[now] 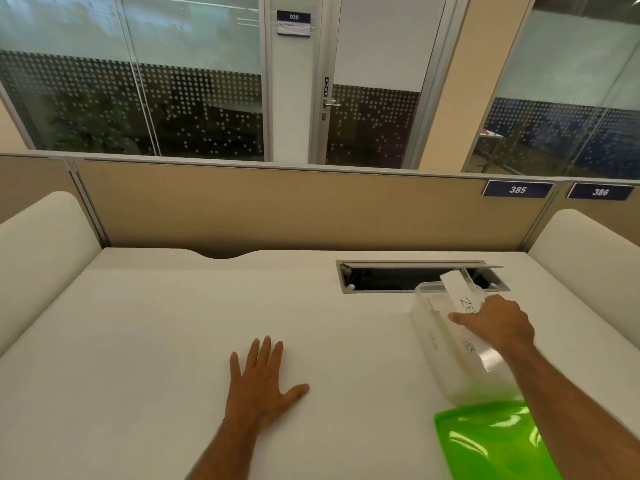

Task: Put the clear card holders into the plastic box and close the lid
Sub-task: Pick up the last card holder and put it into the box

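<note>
A: Surroundings first. White desk, tan partition behind it with plates reading 385 and 386. Open cable tray set into the desk top, just beyond the box. Green lid lies flat at the near right, against the box's near end.

B: Anything in the way of the box?

A: The right forearm crosses over the lid and the box's near right corner. The tray flap stands just behind the box's far rim. Mouth of the box is open.

B: What can't you make out?

A: Lid runs off the bottom edge. Box's near end is blurred with green. Writing on the card in the holder is partly covered by the fingers; only "ZE" reads clearly. More faint lettering shows lower down through the box wall, and I can't tell how many holders are inside.

B: Hands?

A: Right hand pinches the holder, thumb on its near face, fingers curled behind. Holder is clear, white card inside, tilted, upper end sticking out above the box's far rim, lower part down in the box. Left hand lies flat on the desk, fingers spread, holding nothing, well apart from the box.
</note>
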`<state>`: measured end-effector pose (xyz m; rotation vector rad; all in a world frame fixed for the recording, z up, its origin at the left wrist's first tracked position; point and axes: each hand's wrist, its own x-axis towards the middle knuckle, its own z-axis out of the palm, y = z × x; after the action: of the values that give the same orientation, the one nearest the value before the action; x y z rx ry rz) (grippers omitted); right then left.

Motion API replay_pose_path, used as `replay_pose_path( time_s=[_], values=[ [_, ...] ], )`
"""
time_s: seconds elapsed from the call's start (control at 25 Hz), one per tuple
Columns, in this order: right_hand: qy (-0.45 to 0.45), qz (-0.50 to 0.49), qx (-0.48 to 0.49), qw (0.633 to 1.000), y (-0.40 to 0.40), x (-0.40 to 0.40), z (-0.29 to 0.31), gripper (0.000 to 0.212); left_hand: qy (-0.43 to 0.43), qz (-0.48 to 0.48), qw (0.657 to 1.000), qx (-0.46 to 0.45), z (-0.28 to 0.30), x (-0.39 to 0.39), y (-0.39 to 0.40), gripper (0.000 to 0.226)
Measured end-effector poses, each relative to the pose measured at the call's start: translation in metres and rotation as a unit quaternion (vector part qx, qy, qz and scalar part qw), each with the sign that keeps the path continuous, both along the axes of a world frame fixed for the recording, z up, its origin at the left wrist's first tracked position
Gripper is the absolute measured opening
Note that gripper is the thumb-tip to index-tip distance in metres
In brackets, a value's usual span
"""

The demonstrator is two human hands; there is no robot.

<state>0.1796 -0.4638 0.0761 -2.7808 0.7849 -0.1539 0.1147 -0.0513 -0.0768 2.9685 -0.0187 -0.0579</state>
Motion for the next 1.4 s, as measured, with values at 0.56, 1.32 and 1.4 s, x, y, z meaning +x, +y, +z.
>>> replay_pose_path(
  time_s=[0.56, 1.32, 1.4],
  values=[
    [0.098, -0.01, -0.021, 0.995, -0.021, 0.007, -0.049, 0.066, -0.025, 0.015, 1.0, 0.0, -0.007, -0.002, -0.005, 0.103],
    [0.035, 0.033, -0.014, 0.999, -0.013, 0.004, -0.056, 0.057, -0.02, 0.022, 0.999, -0.013, -0.009, -0.003, -0.006, 0.103],
    [0.016, 0.063, 0.023, 0.998, -0.01, 0.002, -0.058, 0.065, -0.014, 0.025, 0.999, -0.015, -0.009, -0.005, -0.008, 0.103]
  ],
)
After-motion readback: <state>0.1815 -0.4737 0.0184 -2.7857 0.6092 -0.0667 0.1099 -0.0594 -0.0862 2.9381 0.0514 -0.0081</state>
